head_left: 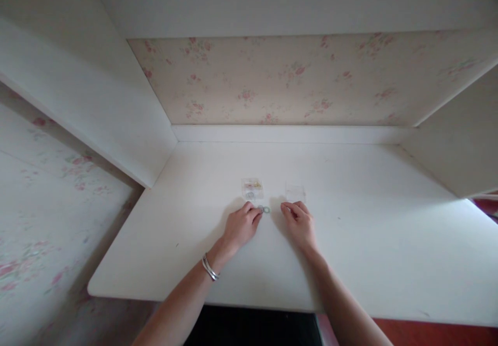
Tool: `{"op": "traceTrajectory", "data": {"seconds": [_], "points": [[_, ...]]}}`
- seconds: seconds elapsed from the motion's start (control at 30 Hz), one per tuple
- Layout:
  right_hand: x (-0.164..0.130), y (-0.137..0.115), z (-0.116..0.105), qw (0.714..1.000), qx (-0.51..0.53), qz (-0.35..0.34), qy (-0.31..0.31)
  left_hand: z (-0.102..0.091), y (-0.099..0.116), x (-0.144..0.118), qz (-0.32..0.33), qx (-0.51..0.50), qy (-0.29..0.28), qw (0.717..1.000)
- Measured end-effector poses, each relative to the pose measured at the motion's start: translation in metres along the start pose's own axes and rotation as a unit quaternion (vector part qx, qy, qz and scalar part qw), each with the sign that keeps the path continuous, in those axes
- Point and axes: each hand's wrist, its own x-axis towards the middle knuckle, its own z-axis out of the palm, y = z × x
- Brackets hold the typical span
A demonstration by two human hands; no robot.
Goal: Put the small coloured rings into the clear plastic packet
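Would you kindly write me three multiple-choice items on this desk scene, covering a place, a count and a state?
1. Where does the small ring lie?
A. just off the left hand's fingertips
B. at the desk's right edge
C. on the floor

2. How many small clear bags lie on the desk?
A. two
B. five
C. none

3. How is the right hand placed?
A. raised high above the desk
B. down on the desk, fingers bent
C. inside a drawer

Answers: 1 A, the ring sits beside the left hand. 2 A, one bag with contents and one flat bag lie beyond the hands. 3 B, the hand rests low on the white top.
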Motion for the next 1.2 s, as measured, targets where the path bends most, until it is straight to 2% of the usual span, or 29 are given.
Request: {"op": "traceTrajectory", "data": {"seconds": [0.2,0.33,0.57,0.73,0.83,0.97,1.03,1.2], "points": [[0.001,0.001,0.0,1.0,0.024,0.002,0.006,0.006,0.0,0.002,-0.005,0.013,-0.015,1.0],[0.002,0.001,-0.001,0.999,0.034,0.008,0.011,0.009,0.002,0.0,-0.013,0.007,-0.004,1.0],[0.002,0.0,-0.003,0.999,0.046,0.015,0.005,0.007,-0.004,-0.001,-0.035,-0.091,0.09,0.991],[0.002,0.0,-0.004,0.999,0.05,0.014,0.005,-0.003,-0.016,0.013,-0.059,-0.074,0.143,0.985],[0.002,0.001,-0.004,0.999,0.052,0.012,0.004,-0.008,-0.022,0.026,-0.066,-0.049,0.143,0.986],[0.002,0.003,-0.004,0.999,0.047,0.013,0.003,-0.008,-0.025,0.037,-0.068,-0.021,0.118,0.99],[0.002,0.005,-0.004,0.999,0.039,0.012,0.002,-0.007,-0.025,0.037,-0.072,-0.024,0.116,0.99],[-0.001,0.002,-0.002,1.0,0.016,-0.014,-0.023,-0.011,-0.03,0.022,-0.081,-0.078,0.155,0.982]]}}
